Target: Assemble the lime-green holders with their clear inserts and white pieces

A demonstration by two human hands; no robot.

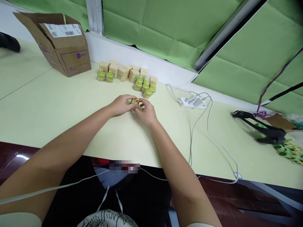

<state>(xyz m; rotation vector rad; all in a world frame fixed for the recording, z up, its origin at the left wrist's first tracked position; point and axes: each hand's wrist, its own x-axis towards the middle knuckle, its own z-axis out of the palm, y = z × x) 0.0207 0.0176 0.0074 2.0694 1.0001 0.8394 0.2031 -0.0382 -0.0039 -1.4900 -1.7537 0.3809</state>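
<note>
**One small green plastic piece [134, 101] pinched between two hands**

The left hand [121, 105] and right hand [147, 113] come together just above the pale green tabletop [71, 107], and the fingertips of both hold the yellow-looped piece from either side. A piece this small seems to need that narrow two-handed pinch. Just ahead stand about eight matching yellow-looped green cubes: two together [105, 76] and roughly six clustered [145, 86], though overlap makes that count uncertain. Behind them, about eight small square tan cardboard boxes [125, 71] sit in a loose row against the white wall ledge [132, 53], within easy reach. One large open brown corrugated carton [67, 47] leans at the far left. To the right, one white power strip [193, 103] trails grey cables [208, 135], and one black strap-like object [262, 129] lies near the table's edge.
</note>
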